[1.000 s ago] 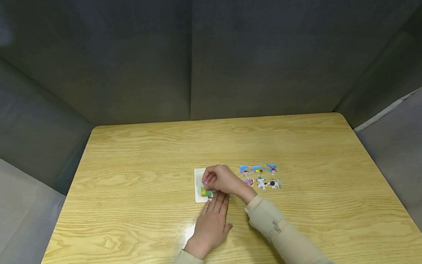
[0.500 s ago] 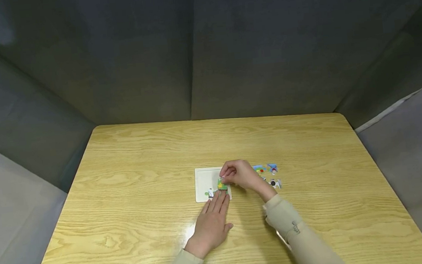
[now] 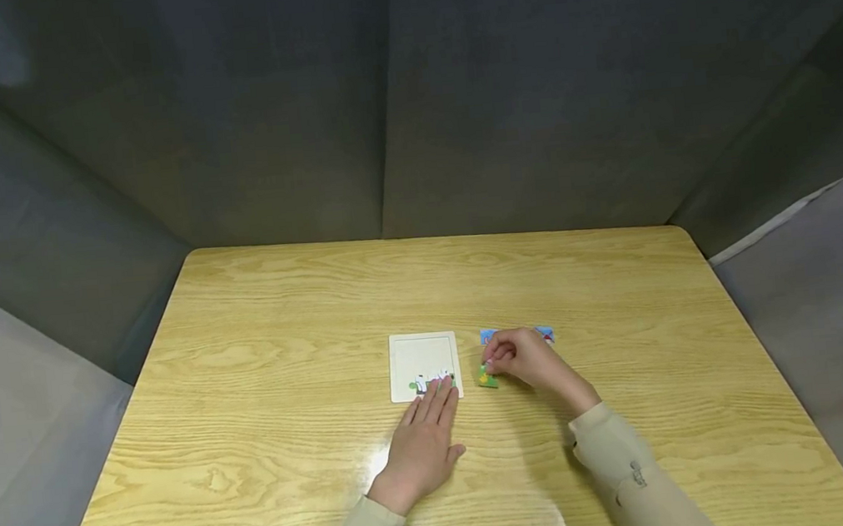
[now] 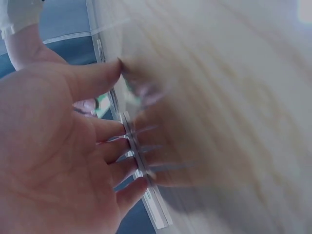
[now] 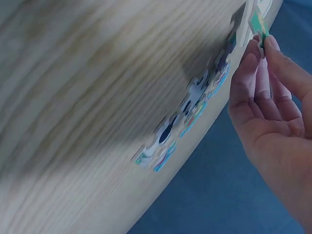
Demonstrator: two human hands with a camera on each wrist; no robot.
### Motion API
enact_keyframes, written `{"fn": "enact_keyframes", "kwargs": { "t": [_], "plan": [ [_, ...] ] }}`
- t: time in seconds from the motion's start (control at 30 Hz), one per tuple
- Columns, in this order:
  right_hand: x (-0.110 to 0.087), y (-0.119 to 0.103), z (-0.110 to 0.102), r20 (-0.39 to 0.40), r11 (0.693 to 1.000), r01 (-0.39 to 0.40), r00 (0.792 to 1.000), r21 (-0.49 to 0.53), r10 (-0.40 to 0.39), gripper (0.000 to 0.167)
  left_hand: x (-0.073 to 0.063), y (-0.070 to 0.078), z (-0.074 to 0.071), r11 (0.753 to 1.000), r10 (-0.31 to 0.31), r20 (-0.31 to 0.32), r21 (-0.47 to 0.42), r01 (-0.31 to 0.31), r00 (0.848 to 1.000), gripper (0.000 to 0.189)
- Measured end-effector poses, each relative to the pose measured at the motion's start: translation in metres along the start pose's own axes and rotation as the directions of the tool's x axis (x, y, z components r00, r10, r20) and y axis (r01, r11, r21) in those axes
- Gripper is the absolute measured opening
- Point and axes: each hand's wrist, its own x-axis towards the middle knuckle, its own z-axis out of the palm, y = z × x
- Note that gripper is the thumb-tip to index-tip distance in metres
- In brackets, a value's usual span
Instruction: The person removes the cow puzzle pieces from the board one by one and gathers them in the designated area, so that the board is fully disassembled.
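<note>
My left hand (image 3: pixel 419 455) lies with straight fingers across the near edge of a square white puzzle tray (image 3: pixel 422 355). White-and-green jigsaw pieces (image 3: pixel 420 385) lie along the tray's near side, partly under those fingertips. Just right of the tray, my right hand (image 3: pixel 534 360) pinches a green jigsaw piece (image 3: pixel 487 377) with a yellow figure on it. In the right wrist view this green piece (image 5: pixel 258 24) is tilted between thumb and fingertips, above the table surface. The left wrist view shows the fingertips (image 4: pixel 134 187) against the tray's edge (image 4: pixel 158 209).
Loose jigsaw pieces (image 5: pixel 165 131) lie in two rows on the wooden table (image 3: pixel 264 352), right of the tray. From the head, the right hand covers most of them; a blue piece (image 3: pixel 487 336) shows behind it. Dark grey cloth panels (image 3: pixel 514 121) stand around the table.
My right hand has carried the green piece rightward, from the tray's near left corner across it and past its right edge. My left hand has stayed in place.
</note>
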Motion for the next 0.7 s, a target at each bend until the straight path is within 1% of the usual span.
{"fn": "enact_keyframes", "kwargs": {
  "t": [0.13, 0.27, 0.37, 0.53, 0.7],
  "plan": [
    [-0.008, 0.003, -0.002, 0.003, 0.999, 0.032, 0.999, -0.034, -0.032, 0.007, -0.001, -0.001, 0.002, 1.0, 0.01, -0.018, -0.005, -0.01, 1.0, 0.076],
    [-0.014, 0.006, -0.002, 0.002, 0.999, 0.025, 1.0, -0.043, -0.025, 0.007, -0.001, -0.002, 0.005, 1.0, 0.018, -0.036, -0.013, -0.019, 0.999, 0.076],
    [-0.017, 0.008, -0.001, 0.003, 0.999, 0.014, 1.0, -0.05, -0.013, 0.008, -0.001, -0.002, 0.004, 1.0, 0.016, -0.027, -0.022, -0.017, 1.0, 0.076],
    [-0.022, 0.009, 0.002, 0.002, 0.997, 0.02, 1.0, -0.072, -0.02, 0.01, -0.002, -0.002, 0.002, 0.999, 0.011, -0.01, -0.042, -0.012, 1.0, 0.076],
    [-0.025, 0.01, 0.005, -0.015, 0.994, 0.036, 0.999, -0.108, -0.038, 0.011, -0.003, -0.002, 0.003, 0.998, 0.02, -0.026, -0.056, -0.022, 0.999, 0.077]
  ]
}}
